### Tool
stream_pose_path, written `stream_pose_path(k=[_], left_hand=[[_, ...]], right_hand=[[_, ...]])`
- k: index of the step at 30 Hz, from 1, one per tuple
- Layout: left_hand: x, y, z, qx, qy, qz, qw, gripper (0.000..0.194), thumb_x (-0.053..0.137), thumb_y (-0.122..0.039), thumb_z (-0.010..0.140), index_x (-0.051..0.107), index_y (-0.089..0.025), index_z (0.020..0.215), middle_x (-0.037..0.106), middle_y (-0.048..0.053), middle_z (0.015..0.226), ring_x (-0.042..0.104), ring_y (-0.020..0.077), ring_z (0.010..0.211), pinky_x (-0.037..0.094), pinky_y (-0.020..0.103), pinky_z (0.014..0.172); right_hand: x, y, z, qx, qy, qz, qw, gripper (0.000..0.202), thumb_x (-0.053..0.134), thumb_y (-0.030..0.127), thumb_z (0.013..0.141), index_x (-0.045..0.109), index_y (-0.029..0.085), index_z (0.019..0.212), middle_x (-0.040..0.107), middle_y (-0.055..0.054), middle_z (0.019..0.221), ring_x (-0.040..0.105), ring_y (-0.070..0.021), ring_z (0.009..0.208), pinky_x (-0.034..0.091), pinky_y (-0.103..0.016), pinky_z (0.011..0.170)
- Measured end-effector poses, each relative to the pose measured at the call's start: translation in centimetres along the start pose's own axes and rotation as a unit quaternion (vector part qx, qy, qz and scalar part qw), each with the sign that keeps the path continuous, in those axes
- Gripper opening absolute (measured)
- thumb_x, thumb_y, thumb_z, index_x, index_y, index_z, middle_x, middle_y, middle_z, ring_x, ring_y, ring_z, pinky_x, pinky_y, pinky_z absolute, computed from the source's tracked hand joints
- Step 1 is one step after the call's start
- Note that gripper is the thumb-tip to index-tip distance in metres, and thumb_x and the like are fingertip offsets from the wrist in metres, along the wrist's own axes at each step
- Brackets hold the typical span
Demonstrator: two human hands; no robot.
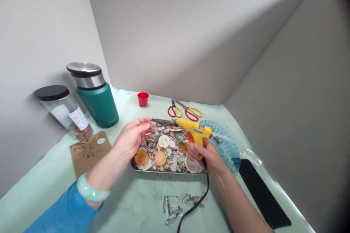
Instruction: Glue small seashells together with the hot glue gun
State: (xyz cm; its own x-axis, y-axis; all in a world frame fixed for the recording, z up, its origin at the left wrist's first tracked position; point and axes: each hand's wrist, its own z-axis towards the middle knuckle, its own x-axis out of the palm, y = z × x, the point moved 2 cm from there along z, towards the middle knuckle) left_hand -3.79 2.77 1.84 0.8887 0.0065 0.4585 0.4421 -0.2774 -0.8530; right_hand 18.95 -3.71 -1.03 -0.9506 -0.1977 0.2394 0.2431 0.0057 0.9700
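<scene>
My right hand (203, 151) grips a yellow glue gun (188, 126) by its handle. Its nozzle points left over the tray, and a white glue stick (222, 136) sticks out of its back. Between the fingertips of my left hand (135, 134) is a small silver metal clip (150, 125), partly hidden by the fingers. Below both hands lies a metal tray (166, 172) filled with seashells (164, 141) of many sizes, white, orange, brown and green. On the near side of the table, several more small metal clips (171, 209) lie in a loose pile.
Behind the tray stand a red cup (143, 99) and two scissors (188, 111). A blue scalloped plate (232, 149) and a black strip (264, 193) lie right. To the left are a green flask (98, 105), a tilted clear jar (65, 111) and a brown board (84, 153). The black cord (195, 204) crosses the front.
</scene>
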Motion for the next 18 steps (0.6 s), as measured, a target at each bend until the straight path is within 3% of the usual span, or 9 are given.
stream_pose_path(k=[5, 9, 14, 18], left_hand=[[0.2, 1.4, -0.1, -0.051, 0.076, 0.031, 0.995, 0.018, 0.070, -0.009, 0.070, 0.065, -0.010, 0.087, 0.072, 0.010, 0.083, 0.067, 0.0156, 0.064, 0.055, 0.025, 0.056], [0.3, 2.5, 0.1, -0.084, 0.119, 0.009, 0.989, 0.020, 0.072, -0.010, 0.069, 0.065, -0.012, 0.088, 0.067, 0.003, 0.075, 0.065, 0.0125, 0.062, 0.054, 0.022, 0.055], [0.1, 2.7, 0.4, -0.103, 0.120, 0.014, 0.987, 0.025, 0.074, -0.013, 0.068, 0.066, -0.011, 0.092, 0.063, 0.001, 0.074, 0.060, 0.0093, 0.059, 0.051, 0.021, 0.055], [-0.1, 2.7, 0.7, -0.060, 0.114, 0.120, 0.984, 0.020, 0.069, -0.022, 0.072, 0.065, -0.014, 0.090, 0.060, -0.002, 0.069, 0.053, 0.0073, 0.051, 0.044, 0.019, 0.049]], right_hand=[[0.1, -1.6, 0.0, -0.044, -0.027, 0.055, 0.997, 0.037, 0.066, 0.039, 0.078, 0.053, 0.018, 0.106, 0.039, 0.007, 0.053, 0.034, -0.0097, 0.046, 0.030, -0.026, 0.047], [-0.1, -2.3, -0.3, -0.039, -0.040, 0.010, 0.998, 0.034, 0.068, 0.040, 0.077, 0.058, 0.018, 0.101, 0.048, 0.005, 0.055, 0.040, -0.0097, 0.047, 0.031, -0.025, 0.048], [-0.6, -3.0, -0.5, -0.040, -0.030, -0.015, 0.999, 0.031, 0.068, 0.038, 0.078, 0.060, 0.019, 0.101, 0.049, 0.004, 0.060, 0.043, -0.0088, 0.049, 0.032, -0.024, 0.049], [-0.8, -3.0, -0.5, -0.061, -0.045, -0.010, 0.997, 0.029, 0.064, 0.038, 0.082, 0.059, 0.020, 0.103, 0.049, 0.005, 0.057, 0.043, -0.0096, 0.050, 0.034, -0.025, 0.051]])
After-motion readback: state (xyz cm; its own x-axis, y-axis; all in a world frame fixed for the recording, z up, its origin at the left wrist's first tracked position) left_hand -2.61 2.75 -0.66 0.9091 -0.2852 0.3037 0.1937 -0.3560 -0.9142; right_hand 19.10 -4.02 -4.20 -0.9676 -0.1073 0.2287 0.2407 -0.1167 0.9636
